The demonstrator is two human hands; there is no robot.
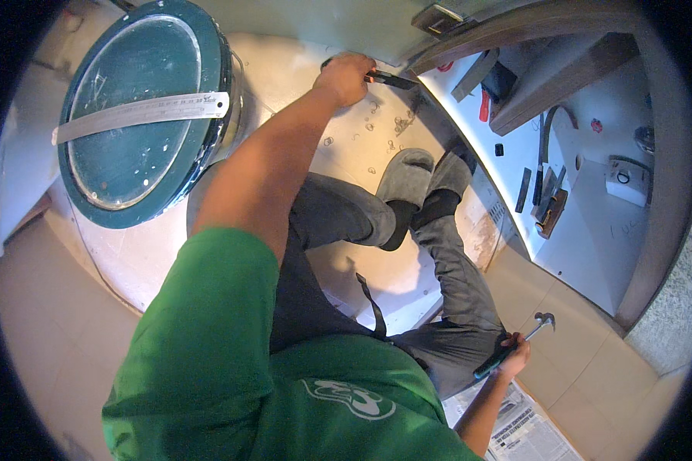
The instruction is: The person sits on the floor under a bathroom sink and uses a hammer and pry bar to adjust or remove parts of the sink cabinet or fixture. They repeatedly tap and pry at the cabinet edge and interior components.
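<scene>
While my L hand [346, 78] grips a chisel [394, 80], blade near the corner of the dark wooden frame [530, 29], my R hand [518, 356] is wrapped round a hammer [532, 332], well apart from it. Curls [401, 123] on the floor [350, 146] suggest some paring's done; can't tell amt left, prob. more b/c both tools are out. Drum [134, 73]: green top closed, contents hidden, steel ruler [142, 117] across. Lit cabinet [615, 238]: open, w/ misc. loose tools [553, 213] inside.

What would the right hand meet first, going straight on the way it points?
Led by its hammer, the right hand would probably meet the near edge of the dark-framed cabinet, though the hand's height above the floor is unclear.
</scene>
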